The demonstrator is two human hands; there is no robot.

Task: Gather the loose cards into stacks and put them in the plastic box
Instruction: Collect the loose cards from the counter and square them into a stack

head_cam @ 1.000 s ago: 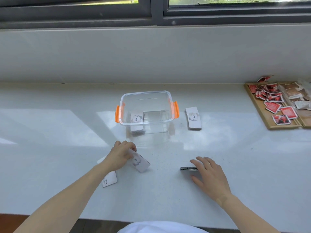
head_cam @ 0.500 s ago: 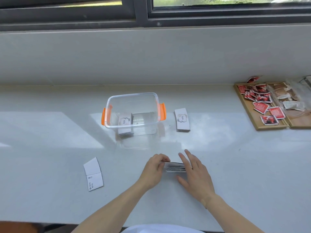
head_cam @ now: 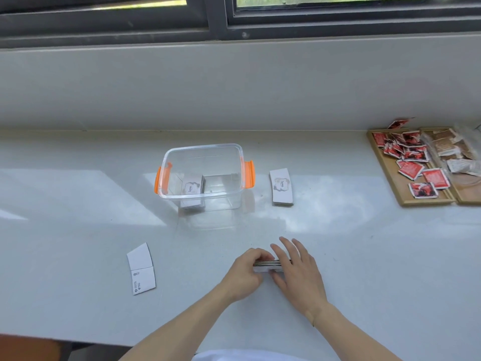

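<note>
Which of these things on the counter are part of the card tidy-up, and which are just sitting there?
Part of the job:
- plastic box
- stack inside the box
- stack beside the box
- stack held between the left hand and the right hand
- loose white cards

Just lying about:
- wooden tray
- red packets
- brown packets

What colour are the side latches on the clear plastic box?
Orange; both latches on the plastic box show clearly in the head view.

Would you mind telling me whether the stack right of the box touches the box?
Apart. The head view shows bare counter between the stack and the box, beyond its orange handle.
</note>
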